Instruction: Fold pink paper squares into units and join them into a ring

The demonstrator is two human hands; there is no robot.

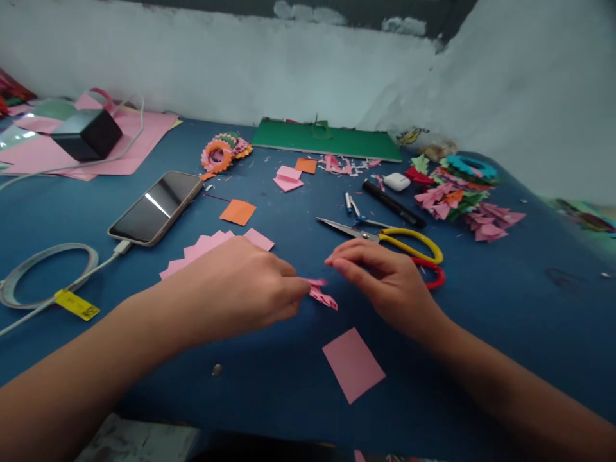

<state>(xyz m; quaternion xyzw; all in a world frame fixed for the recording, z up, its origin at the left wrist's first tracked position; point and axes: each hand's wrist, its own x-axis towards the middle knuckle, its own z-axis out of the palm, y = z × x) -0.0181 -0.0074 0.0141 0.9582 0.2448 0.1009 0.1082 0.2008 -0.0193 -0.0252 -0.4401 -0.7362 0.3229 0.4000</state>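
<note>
My left hand (260,282) is closed on a small folded pink paper piece (323,296), whose layered end sticks out past the fingertips. To its right, my right hand (380,276) is raised with thumb and forefinger pinched together; whether anything lies between them I cannot make out. A flat pink paper square (353,366) lies on the blue table below both hands. Overlapping pink squares (199,249) fan out behind my left hand, partly hidden by it. Scissors (380,237) with yellow and red handles lie just beyond my right hand.
A phone (156,208) on a white cable lies at left, near a tape roll (48,276). Orange squares (237,212), a black marker (393,204), a white earbud case (397,182) and folded paper pieces (450,192) lie farther back. A green board (327,140) rests by the wall.
</note>
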